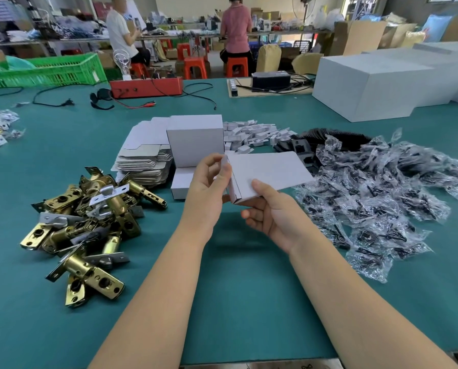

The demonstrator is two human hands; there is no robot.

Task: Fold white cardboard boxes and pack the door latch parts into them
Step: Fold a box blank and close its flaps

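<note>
I hold a small white cardboard box above the green table, tilted, its long side running to the right. My right hand grips it from below with the thumb on top. My left hand pinches the flap at its left end. Brass door latches lie heaped at the left. A stack of flat box blanks sits behind them. Folded white boxes stand behind my hands.
Clear bags of dark screws are piled at the right, with small white pieces and black parts behind. Large white cartons, a red device with cables and a green crate line the far side. Two people sit beyond.
</note>
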